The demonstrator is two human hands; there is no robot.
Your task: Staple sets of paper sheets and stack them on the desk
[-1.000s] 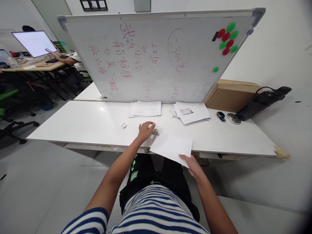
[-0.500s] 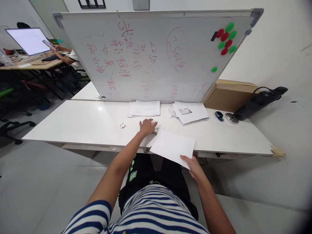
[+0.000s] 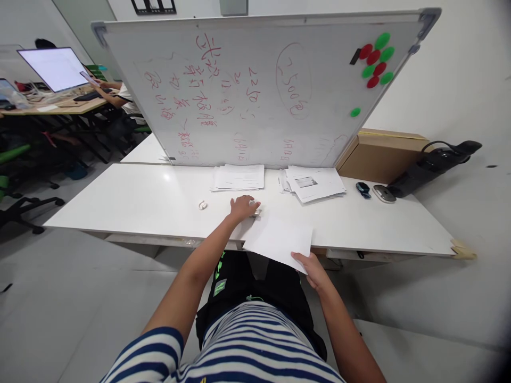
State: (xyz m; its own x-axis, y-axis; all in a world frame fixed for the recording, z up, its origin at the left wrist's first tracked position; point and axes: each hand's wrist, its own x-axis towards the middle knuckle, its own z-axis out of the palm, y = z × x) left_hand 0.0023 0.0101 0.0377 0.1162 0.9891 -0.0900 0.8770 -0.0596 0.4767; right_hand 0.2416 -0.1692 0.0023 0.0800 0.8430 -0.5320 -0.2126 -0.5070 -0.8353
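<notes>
My right hand (image 3: 313,267) grips white paper sheets (image 3: 279,236) by their lower right corner, thumb on top. The sheets slant over the front edge of the table. My left hand (image 3: 242,208) is palm down at their upper left corner, its fingers bent over a small metallic thing (image 3: 257,213). Only one end of that thing shows, touching or very near the paper; the hand hides the rest, so its kind is unclear. Behind my left hand lies a paper stack (image 3: 239,177), and a second stack (image 3: 315,183) with a printed picture lies to the right.
A small white loop-shaped item (image 3: 203,205) lies left on the white table (image 3: 159,197). A whiteboard (image 3: 263,90) stands along the back. At right are a cardboard box (image 3: 383,157), black bottle (image 3: 431,170), mouse (image 3: 384,193) and dark watch-like item (image 3: 363,189). A person sits far left.
The paper in my right hand has shifted slightly left, toward my left hand. My left hand stays over the small metallic thing. The whole view has moved slightly.
</notes>
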